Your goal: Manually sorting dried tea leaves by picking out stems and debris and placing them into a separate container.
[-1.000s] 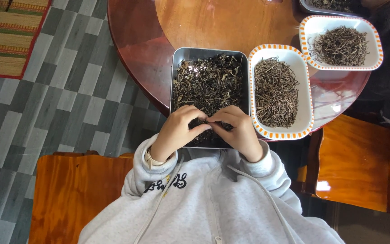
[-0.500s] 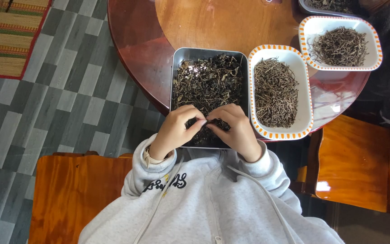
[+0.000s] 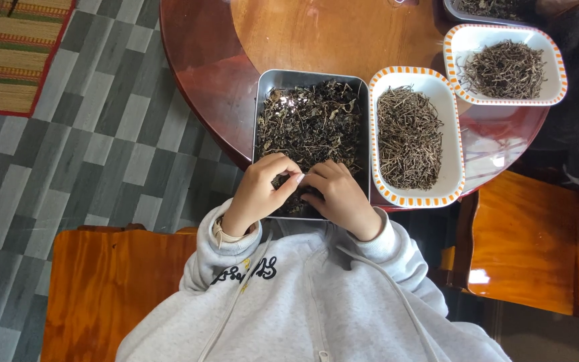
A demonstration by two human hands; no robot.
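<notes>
Hidden under the hands, cut off at the edges

The left hand and right hand cover the near end of the metal tray, so whatever the fingertips pinch among its dark dried leaves is too small to make out. Beyond the tray to the right, another tray is cut by the top edge; a woven mat is cut at the left.

Just 1 cam, up high, looking straight down at the round shiny brown wooden table. It's close, w/ the grey sweater at the bottom edge.
</notes>
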